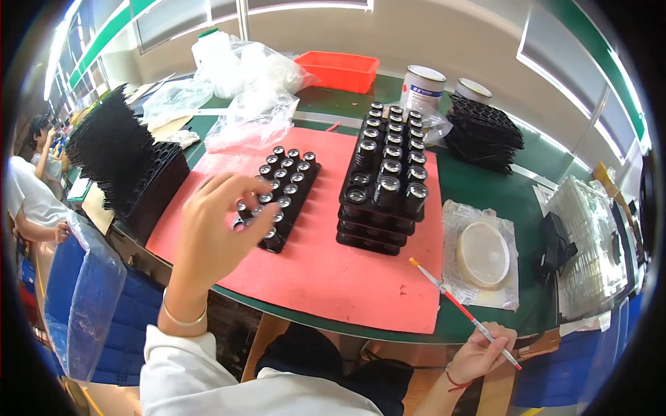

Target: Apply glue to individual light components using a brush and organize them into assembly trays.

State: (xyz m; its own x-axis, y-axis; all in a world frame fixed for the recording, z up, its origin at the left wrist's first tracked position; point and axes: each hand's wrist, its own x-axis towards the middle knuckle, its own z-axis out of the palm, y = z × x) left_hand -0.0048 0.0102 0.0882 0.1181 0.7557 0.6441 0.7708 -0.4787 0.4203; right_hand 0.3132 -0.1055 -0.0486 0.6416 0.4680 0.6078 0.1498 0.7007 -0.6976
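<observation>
My left hand (220, 220) hovers at the near left edge of a black tray (298, 208) filled with small black cylinders with silver tops (285, 202). Thumb and fingers are spread apart, and I see nothing held between them; part of the tray is hidden behind them. In my right hand (490, 348) is a thin brush (461, 311) with a red handle and a yellowish tip, tilted up and left off the mat's near right corner. A taller stack of black trays (374, 239) stands right of the first tray, its top one bearing larger silver-topped black cylinders (388, 187).
Both tray groups rest on a pink mat (333, 284). To the right, a round whitish dish (483, 254) sits on newspaper. Stacked black trays (156, 173) stand left; others (483, 135) lie near white cans (423, 87). Behind are plastic bags (253, 69) and a red bin (340, 71). Someone sits far left.
</observation>
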